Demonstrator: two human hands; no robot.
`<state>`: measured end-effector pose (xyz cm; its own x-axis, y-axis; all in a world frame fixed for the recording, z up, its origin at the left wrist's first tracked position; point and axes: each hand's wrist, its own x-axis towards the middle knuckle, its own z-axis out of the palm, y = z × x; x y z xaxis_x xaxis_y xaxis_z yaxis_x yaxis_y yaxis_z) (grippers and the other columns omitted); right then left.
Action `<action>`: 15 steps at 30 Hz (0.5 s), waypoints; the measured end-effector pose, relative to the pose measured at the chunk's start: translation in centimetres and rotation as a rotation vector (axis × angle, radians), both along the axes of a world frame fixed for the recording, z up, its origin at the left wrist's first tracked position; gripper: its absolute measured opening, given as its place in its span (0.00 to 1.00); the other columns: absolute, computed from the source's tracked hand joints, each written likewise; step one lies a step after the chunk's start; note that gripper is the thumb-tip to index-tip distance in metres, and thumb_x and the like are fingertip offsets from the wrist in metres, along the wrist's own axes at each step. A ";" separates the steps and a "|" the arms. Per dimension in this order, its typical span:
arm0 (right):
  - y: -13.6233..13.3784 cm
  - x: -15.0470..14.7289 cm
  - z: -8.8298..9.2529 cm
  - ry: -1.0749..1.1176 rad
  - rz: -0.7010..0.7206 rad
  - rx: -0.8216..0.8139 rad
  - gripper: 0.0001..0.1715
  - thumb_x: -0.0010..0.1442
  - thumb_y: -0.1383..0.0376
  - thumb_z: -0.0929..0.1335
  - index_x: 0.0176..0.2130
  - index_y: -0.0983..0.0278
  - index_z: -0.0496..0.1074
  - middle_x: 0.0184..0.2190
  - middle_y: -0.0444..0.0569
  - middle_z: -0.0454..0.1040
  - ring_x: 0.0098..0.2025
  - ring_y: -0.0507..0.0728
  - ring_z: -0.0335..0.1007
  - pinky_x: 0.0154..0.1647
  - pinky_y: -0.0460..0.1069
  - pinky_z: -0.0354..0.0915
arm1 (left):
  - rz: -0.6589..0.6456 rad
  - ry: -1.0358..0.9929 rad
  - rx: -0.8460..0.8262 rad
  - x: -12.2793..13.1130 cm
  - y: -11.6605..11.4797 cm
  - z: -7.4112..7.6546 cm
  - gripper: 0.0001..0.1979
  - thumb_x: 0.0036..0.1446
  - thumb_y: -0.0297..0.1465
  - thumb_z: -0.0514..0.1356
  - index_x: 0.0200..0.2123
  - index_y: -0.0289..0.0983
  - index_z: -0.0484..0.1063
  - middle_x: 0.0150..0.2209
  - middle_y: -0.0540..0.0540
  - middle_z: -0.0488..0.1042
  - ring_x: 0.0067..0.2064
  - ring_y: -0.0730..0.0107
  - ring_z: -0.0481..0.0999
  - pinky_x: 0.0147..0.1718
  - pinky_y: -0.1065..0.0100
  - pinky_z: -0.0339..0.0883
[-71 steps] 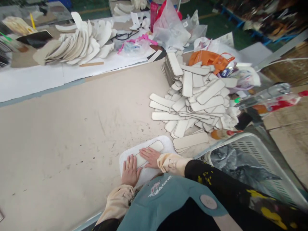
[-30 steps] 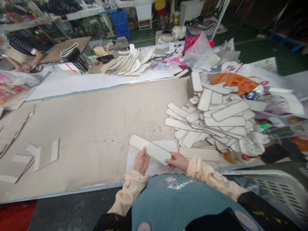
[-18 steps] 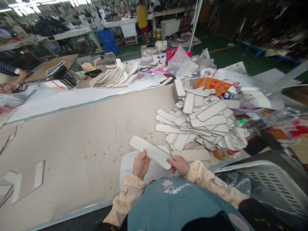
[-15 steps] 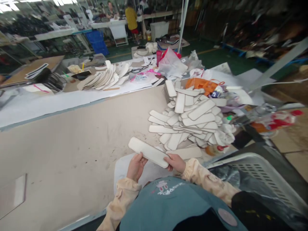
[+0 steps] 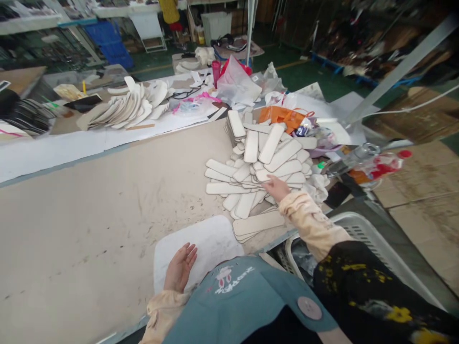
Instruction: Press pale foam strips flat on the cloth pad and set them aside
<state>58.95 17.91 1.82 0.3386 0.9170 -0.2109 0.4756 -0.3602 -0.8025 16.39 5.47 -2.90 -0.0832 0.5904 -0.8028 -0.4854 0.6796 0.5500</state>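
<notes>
My left hand (image 5: 181,268) rests palm up over the white sheet (image 5: 211,241) at the table's front edge, its fingers apart and nothing in it. My right hand (image 5: 277,188) reaches to the heap of pale, rounded strips (image 5: 283,155), with its fingertips at a strip on the near side; whether they grip it cannot be made out. Just in front of the heap lies a small stack of larger beige strips (image 5: 260,223).
A white basket (image 5: 373,229) stands at the right, below the table edge. Beyond the heap are an orange bag (image 5: 281,117) and bottles (image 5: 380,165). Curved pale pieces (image 5: 125,107) are stacked at the back left. A person (image 5: 170,14) is in the far background.
The strip that both hands held is no longer in them. My right hand has moved forward to the heap, and my left hand has opened over the sheet. The view has shifted.
</notes>
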 end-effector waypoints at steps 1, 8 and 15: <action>-1.3 -0.6 -1.1 -0.154 0.104 -0.031 0.27 0.55 0.56 0.67 0.51 0.65 0.63 0.36 0.50 0.73 0.40 0.57 0.68 0.43 0.52 0.65 | 0.016 0.011 -0.005 -0.4 -0.4 -0.1 0.09 0.55 0.27 0.54 0.39 0.35 0.69 0.41 0.41 0.74 0.40 0.69 0.76 0.37 0.69 0.71; -10.2 -4.2 -8.7 -0.569 0.804 -0.137 0.35 0.41 0.69 0.71 0.50 0.66 0.65 0.48 0.56 0.64 0.49 0.64 0.59 0.49 0.54 0.58 | 0.069 0.108 -0.066 -2.1 -2.9 -1.6 0.10 0.54 0.27 0.56 0.40 0.36 0.69 0.42 0.42 0.74 0.41 0.69 0.76 0.41 0.67 0.70; -10.5 -3.0 -10.2 -0.633 0.780 0.073 0.29 0.43 0.68 0.68 0.47 0.66 0.65 0.46 0.58 0.64 0.50 0.65 0.59 0.50 0.57 0.58 | 0.188 0.187 -0.071 -2.7 -6.5 -0.9 0.08 0.54 0.28 0.57 0.39 0.37 0.68 0.41 0.43 0.74 0.38 0.71 0.76 0.36 0.71 0.70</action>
<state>55.94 7.43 -8.41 -0.3312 0.9339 -0.1346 0.9042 0.2734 -0.3280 13.72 -1.01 -3.84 -0.3368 0.4929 -0.8023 -0.5015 0.6272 0.5959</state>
